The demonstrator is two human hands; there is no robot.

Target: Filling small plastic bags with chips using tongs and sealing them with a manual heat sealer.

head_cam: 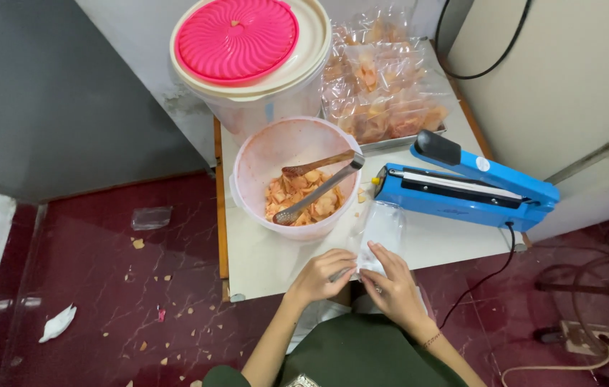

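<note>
Both hands, left hand (320,276) and right hand (394,290), pinch an empty clear bag (382,229); sealed packs (383,86) stacked; chips (304,197) left in bowl (247,168); sealer (462,186) unused.

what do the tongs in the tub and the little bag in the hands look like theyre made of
Tongs: likely bare metal, grey with a dull sheen, resting on the chips in the pinkish tub. Bag: thin clear plastic film, see-through and glossy, with both the left hand and right hand at its near edge.
</note>
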